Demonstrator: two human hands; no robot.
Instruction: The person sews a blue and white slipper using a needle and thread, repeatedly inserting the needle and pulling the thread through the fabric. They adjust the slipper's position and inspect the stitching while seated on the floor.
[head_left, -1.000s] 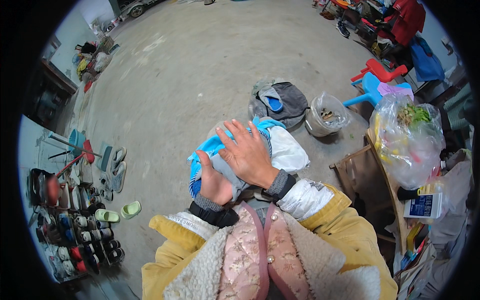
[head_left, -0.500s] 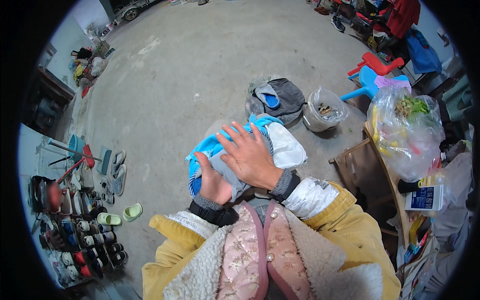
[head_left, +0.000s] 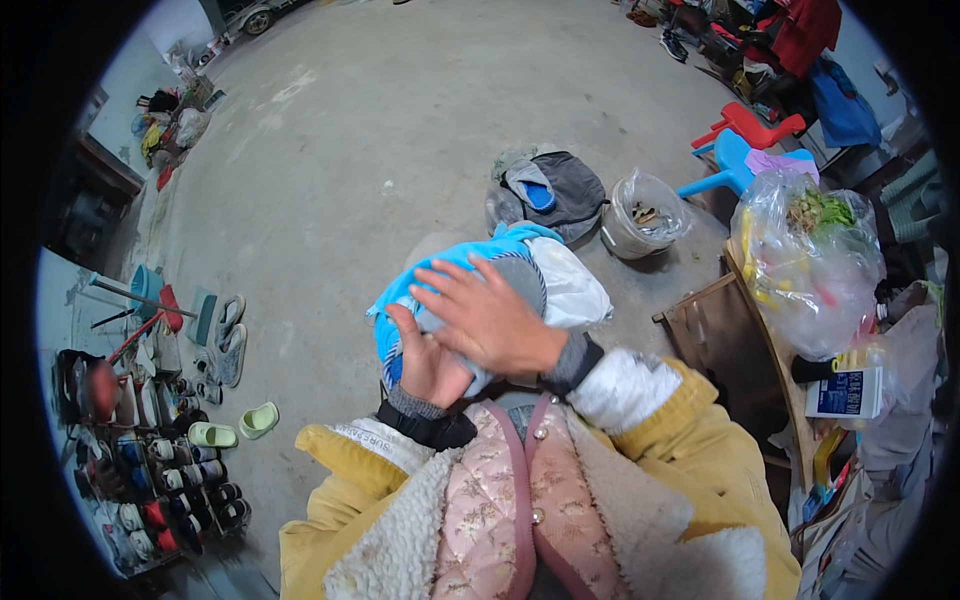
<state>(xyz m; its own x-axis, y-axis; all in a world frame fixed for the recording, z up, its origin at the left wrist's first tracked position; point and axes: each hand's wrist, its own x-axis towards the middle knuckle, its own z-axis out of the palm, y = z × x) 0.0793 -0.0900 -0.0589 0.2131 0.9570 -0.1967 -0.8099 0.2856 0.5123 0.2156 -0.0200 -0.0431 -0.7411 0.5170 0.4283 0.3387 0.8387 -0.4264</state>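
Far to the left of the blue-and-grey cloth bundle (head_left: 522,274), a shoe rack (head_left: 165,480) stands packed with footwear, with a red dustpan (head_left: 172,310) behind it. Nearer the bundle on that same side, grey slippers (head_left: 232,345) and a pair of pale green clogs (head_left: 260,420) lie on the concrete floor. At the bundle's near left edge is the left hand (head_left: 432,368), palm bare and thumb spread wide, its other fingers mostly hidden. Over the bundle's middle, the right hand (head_left: 492,325) crosses the left, flat with fingers extended and nothing visible in its grasp. The bundle thus lies beneath and just beyond both hands; whether either presses on it cannot be told. White cloth (head_left: 577,285) adjoins the bundle's right side. Beyond the bundle, to its right, come a dark grey bag (head_left: 580,200), then a plastic-lined bucket (head_left: 630,245) and a blue plastic stool (head_left: 735,165).
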